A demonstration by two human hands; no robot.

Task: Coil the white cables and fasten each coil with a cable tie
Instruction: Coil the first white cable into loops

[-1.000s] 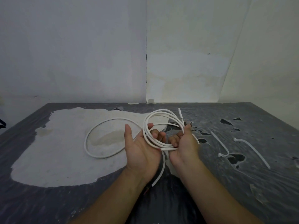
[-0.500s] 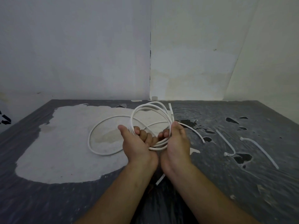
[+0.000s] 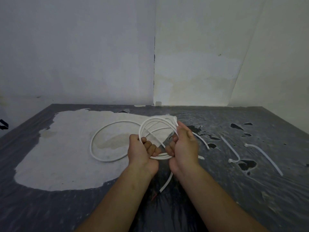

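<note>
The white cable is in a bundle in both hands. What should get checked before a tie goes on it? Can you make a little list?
1. Coil held on both sides: ok. The left hand and the right hand both grip it.
2. Loops gathered together: ok at the bottom, where the strands bunch between the hands; looser at the top.
3. All the cable wound in: not ok. A big loose loop lies on the table, and one cut end hangs below the hands.
4. Cable tie within reach: ok. Two ties, a hooked tie and a long tie, lie to the right.
5. A free hand to pick up a tie: not ok; both are busy.
</note>
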